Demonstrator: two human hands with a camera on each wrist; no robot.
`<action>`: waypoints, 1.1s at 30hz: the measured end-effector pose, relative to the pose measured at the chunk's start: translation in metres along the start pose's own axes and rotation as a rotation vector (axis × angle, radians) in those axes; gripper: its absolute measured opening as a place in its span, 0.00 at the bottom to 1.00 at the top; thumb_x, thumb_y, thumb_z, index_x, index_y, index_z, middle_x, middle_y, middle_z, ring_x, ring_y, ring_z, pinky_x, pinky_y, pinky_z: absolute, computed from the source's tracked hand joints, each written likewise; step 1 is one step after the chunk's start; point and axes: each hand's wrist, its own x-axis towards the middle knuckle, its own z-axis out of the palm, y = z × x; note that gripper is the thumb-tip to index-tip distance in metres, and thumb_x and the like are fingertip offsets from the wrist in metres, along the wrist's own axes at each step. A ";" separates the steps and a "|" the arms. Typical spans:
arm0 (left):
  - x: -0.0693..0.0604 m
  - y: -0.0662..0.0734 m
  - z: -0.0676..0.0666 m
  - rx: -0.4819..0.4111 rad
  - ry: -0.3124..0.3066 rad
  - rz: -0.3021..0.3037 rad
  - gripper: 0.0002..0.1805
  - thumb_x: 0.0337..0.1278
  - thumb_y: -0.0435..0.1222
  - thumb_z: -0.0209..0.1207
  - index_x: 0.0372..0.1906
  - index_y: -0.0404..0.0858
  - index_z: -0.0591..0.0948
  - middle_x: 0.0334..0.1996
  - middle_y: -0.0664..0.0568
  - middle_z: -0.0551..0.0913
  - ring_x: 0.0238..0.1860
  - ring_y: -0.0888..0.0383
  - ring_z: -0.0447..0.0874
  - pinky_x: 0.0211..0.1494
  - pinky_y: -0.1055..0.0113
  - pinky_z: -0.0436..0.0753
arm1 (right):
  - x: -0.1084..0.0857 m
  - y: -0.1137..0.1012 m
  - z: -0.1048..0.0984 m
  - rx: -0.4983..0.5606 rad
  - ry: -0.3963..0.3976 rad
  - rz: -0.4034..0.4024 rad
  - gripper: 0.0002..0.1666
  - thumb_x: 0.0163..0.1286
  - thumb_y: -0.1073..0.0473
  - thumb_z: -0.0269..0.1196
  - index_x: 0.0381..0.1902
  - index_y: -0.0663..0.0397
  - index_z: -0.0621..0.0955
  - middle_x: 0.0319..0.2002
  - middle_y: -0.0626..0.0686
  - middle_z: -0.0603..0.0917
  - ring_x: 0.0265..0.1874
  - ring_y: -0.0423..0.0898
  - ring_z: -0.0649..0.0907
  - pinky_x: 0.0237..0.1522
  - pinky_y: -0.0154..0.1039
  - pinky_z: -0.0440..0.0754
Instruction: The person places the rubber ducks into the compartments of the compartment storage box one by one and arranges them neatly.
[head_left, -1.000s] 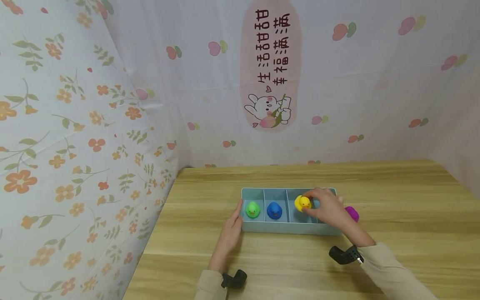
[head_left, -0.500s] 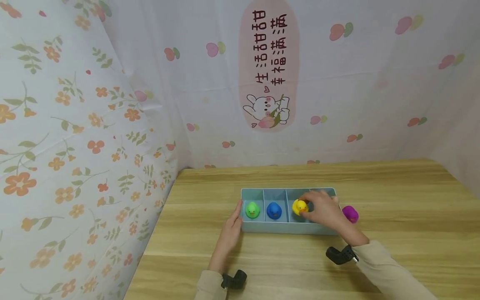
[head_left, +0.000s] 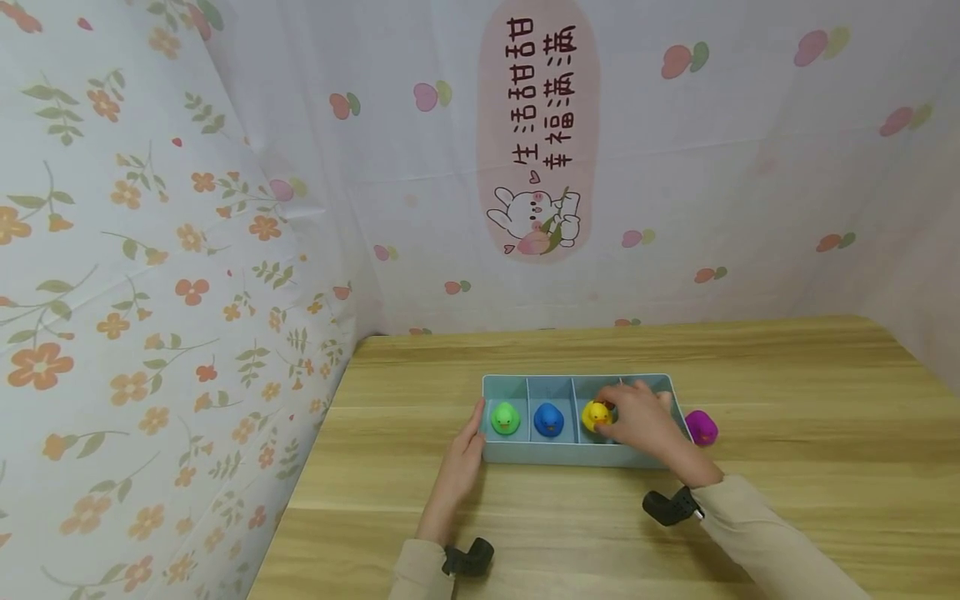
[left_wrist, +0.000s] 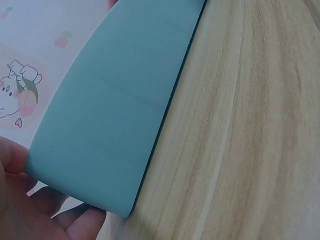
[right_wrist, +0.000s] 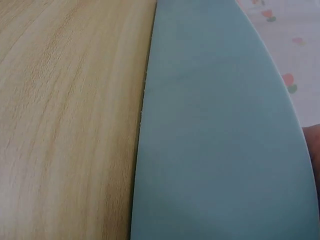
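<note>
A light blue divided box (head_left: 577,454) sits on the wooden table. Its left compartment holds a green rubber duck (head_left: 506,419), and the one beside it a blue rubber duck (head_left: 549,420). My right hand (head_left: 645,425) pinches a yellow rubber duck (head_left: 596,415) low in the third compartment; whether the duck touches the floor there is hidden. My left hand (head_left: 460,467) rests against the box's left end, its fingers lying along the end wall, also seen in the left wrist view. A purple rubber duck (head_left: 702,427) is on the table beside the box's right end.
The wooden table (head_left: 570,533) extends around the box. A patterned cloth (head_left: 420,208) hangs behind it, and a floral cloth (head_left: 150,275) hangs on the left. Each wrist wears a black camera mount. The right wrist view shows mostly the box's front wall (right_wrist: 220,125).
My right hand has moved slightly left and down, lowering the yellow duck into the third compartment. More of the purple duck shows now. My left hand has stayed at the box's end.
</note>
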 end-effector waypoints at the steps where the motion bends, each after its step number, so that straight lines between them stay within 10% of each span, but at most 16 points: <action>1: 0.000 0.000 0.000 0.002 -0.002 0.001 0.29 0.69 0.32 0.39 0.74 0.44 0.58 0.73 0.48 0.58 0.72 0.47 0.57 0.74 0.48 0.58 | 0.001 -0.001 0.000 -0.001 -0.011 0.007 0.18 0.48 0.54 0.73 0.40 0.50 0.84 0.34 0.47 0.85 0.34 0.49 0.72 0.32 0.46 0.57; 33: 0.000 0.001 -0.001 -0.021 -0.018 -0.007 0.29 0.70 0.33 0.38 0.74 0.45 0.57 0.74 0.47 0.56 0.73 0.47 0.55 0.75 0.48 0.56 | 0.010 -0.009 0.000 -0.106 -0.093 0.020 0.18 0.43 0.54 0.77 0.33 0.48 0.83 0.32 0.47 0.85 0.31 0.49 0.68 0.29 0.46 0.55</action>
